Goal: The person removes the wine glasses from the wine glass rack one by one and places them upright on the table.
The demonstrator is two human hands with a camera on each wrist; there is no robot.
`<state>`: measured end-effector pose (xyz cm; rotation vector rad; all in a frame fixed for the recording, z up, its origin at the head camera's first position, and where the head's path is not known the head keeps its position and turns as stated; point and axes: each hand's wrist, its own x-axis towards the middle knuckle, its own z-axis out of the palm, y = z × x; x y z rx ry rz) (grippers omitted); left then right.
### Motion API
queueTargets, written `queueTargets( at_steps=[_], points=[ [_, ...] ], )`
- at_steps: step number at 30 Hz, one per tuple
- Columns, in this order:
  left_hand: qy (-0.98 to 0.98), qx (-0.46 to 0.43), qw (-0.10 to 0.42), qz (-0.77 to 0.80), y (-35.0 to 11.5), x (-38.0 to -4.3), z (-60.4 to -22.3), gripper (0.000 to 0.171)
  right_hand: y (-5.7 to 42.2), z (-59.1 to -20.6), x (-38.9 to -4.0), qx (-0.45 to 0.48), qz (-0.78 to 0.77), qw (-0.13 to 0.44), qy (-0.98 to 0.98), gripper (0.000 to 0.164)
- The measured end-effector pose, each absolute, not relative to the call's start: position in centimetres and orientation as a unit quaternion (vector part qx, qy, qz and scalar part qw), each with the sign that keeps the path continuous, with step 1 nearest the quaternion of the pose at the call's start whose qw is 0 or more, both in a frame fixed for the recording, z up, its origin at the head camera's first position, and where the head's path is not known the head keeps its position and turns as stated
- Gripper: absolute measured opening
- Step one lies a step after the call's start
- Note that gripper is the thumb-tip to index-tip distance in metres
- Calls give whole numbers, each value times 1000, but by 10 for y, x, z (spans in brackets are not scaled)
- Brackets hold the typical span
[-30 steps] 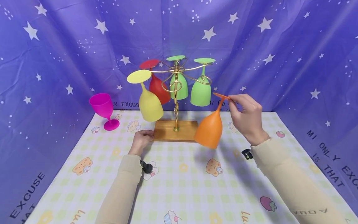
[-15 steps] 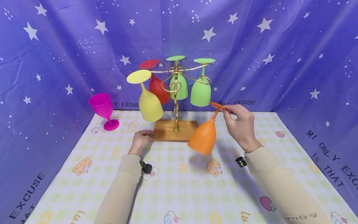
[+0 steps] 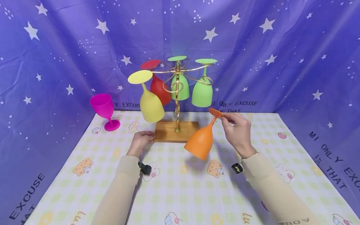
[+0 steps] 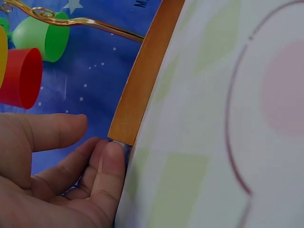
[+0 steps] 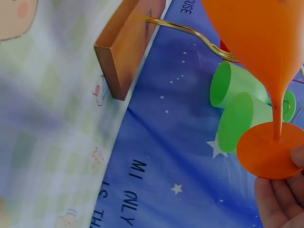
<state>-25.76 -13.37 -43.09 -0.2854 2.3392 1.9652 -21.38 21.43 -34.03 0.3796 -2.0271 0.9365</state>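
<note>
An orange plastic goblet [image 3: 200,141] hangs upside down and tilted above the table, bowl toward the lower left. My right hand [image 3: 237,132] pinches the rim of its round foot between thumb and fingers, which also shows in the right wrist view beside the orange foot [image 5: 270,154]. Just behind stands a gold metal glass rack [image 3: 177,93] on a wooden base [image 3: 166,132]. My left hand [image 3: 140,142] touches the base's left end; in the left wrist view its fingertips meet the wood [image 4: 142,90] while the thumb stays apart. A yellow goblet [image 3: 152,107], a red one [image 3: 159,89] and two green goblets [image 3: 202,93] hang inverted on the rack.
A magenta goblet [image 3: 102,104] stands upright at the table's back left. A checked cloth with cartoon prints covers the table [image 3: 174,187]. Purple starry curtains [image 3: 239,47] enclose the back and sides. The rack's front ring [image 3: 172,90] holds no goblet.
My right hand has carried the orange goblet down, left and toward me, farther from the rack, tilting it more. The left hand stays at the base, and the rack has not moved.
</note>
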Motion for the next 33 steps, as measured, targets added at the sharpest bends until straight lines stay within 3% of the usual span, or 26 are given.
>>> queueTargets(
  at_steps=[21,33],
  points=[
    [778,-55,25,625,-132,-230,-412,21,210,-357,-210,102,400,395,-820,14],
    [791,50,15,610,-110,-199,-375,15,207,-363,-210,92,407,382,-824,13]
  ],
)
